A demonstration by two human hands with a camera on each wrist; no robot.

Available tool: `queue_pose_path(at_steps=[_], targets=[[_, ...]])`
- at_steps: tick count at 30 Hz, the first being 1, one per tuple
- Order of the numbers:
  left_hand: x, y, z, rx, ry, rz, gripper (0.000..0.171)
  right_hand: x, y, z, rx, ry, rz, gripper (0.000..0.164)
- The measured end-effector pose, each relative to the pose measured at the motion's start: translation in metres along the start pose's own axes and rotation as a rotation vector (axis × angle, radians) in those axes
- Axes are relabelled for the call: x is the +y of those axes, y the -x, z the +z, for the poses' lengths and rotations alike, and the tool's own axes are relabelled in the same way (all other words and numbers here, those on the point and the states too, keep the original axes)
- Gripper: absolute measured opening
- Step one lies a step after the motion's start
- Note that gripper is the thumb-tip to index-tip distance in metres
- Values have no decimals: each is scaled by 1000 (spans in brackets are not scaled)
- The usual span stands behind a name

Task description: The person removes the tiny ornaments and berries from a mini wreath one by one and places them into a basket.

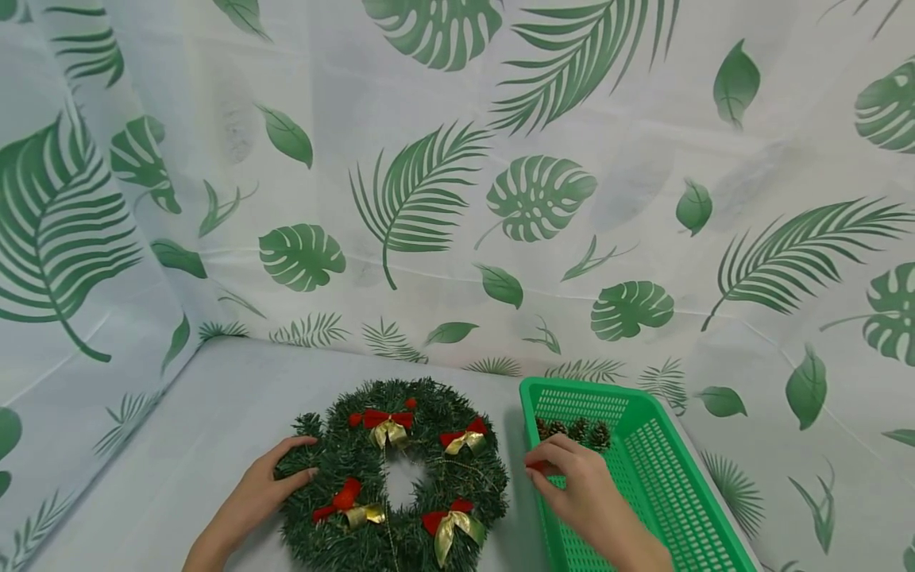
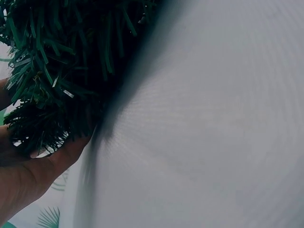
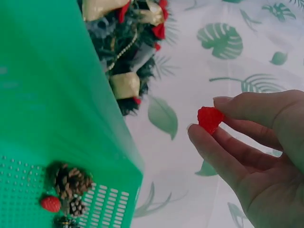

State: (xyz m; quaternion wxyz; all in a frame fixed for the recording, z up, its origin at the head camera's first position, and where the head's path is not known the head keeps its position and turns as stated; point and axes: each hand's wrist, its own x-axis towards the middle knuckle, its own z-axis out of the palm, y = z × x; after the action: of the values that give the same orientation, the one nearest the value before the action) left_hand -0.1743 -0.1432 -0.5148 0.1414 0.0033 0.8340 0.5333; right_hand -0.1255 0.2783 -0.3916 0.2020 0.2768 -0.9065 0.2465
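A green artificial wreath point(image 1: 336, 445) lies on the table, dressed with red and gold bows, red berries and a thin gold bead string. At its left edge my left hand point(image 1: 250, 494) grips the greenery; in the left wrist view the hand point(image 2: 33, 175) has a sprig between thumb and fingers. My right hand point(image 1: 589, 492) is over the left side of the green basket point(image 1: 686, 469). Between thumb and fingertips it pinches a red artificial raspberry point(image 3: 210, 119), plain in the right wrist view and mostly hidden in the head view.
Several pinecones point(image 1: 599, 435) lie at the far end of the basket. Beside them sits another red raspberry point(image 3: 50, 203). The white table point(image 1: 214, 397) meets leaf-printed cloth walls point(image 1: 429, 302) at the back and left.
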Motion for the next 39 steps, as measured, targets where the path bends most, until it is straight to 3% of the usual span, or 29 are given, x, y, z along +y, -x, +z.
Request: queue_pose_path(at_steps=[5, 14, 20, 39], targets=[[2, 0, -1, 3, -4, 0, 64, 8, -4, -9, -6, 17, 59, 29], [4, -3, -3, -7, -15, 18, 60, 24, -9, -18, -120, -40, 321, 16], [6, -5, -6, -26, -21, 28, 61, 41, -11, -22, -161, -46, 413, 12], [7, -14, -11, -99, 39, 44, 60, 94, -4, -20, -279, -48, 539, 7]])
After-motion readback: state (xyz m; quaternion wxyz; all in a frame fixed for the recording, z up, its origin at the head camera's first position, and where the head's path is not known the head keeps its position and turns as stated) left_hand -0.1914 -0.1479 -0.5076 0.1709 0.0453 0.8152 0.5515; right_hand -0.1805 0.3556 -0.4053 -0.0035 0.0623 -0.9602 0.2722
